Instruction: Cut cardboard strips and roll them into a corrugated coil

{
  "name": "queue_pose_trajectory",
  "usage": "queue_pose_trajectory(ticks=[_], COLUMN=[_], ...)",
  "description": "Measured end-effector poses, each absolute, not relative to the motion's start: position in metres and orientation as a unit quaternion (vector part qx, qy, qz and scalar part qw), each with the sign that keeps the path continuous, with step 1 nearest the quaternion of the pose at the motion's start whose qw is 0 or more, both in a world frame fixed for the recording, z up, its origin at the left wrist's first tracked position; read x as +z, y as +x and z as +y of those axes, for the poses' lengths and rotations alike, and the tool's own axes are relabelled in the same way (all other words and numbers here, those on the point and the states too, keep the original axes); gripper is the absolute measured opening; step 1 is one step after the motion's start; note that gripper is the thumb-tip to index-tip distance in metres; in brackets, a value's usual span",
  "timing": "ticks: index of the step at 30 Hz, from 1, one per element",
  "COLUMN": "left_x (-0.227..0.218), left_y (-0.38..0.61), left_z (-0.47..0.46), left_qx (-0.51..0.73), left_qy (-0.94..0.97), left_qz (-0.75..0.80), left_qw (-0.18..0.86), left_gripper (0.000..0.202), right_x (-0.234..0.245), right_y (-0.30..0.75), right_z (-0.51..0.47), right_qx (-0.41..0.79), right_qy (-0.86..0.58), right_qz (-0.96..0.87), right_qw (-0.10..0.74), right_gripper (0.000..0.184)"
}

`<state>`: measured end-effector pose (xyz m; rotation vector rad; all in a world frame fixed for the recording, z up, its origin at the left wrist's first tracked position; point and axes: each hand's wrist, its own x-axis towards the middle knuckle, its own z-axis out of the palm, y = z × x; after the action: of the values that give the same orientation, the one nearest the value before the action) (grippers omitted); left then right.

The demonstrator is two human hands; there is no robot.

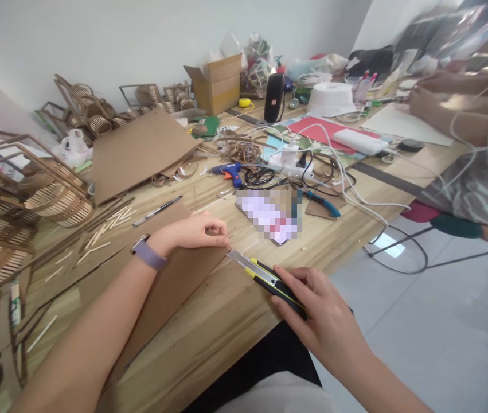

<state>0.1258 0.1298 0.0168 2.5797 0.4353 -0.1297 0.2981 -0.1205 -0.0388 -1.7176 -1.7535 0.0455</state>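
Note:
My right hand (319, 312) grips a yellow and black utility knife (265, 277), its blade extended toward the corner of a brown cardboard sheet (170, 287). The blade tip meets the cardboard edge near my left fingertips. My left hand (196, 231), with a purple watch strap on the wrist, is curled and presses down on the cardboard's far corner, fingers pinched together at the edge. The cardboard lies flat on the wooden table (226, 321) in front of me.
A blurred phone (269, 215), blue glue gun (229, 171), scissors, white cables and a power strip lie beyond. A larger cardboard sheet (140, 149), wooden strip models (24, 201) and loose sticks fill the left. Another person's arms (463, 109) work at the right.

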Motion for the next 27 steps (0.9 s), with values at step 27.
queue_pose_trajectory(ticks=[27], left_x=[0.032], left_y=[0.141], left_z=[0.143], left_qx=[-0.205], left_qy=[0.888], left_qz=[0.122], left_qw=[0.393], left_gripper=[0.025], right_x=[-0.042], right_y=[0.296], right_z=[-0.118], right_qx=[0.034], right_qy=[-0.663], right_qz=[-0.674], right_qw=[0.324], right_gripper=[0.035])
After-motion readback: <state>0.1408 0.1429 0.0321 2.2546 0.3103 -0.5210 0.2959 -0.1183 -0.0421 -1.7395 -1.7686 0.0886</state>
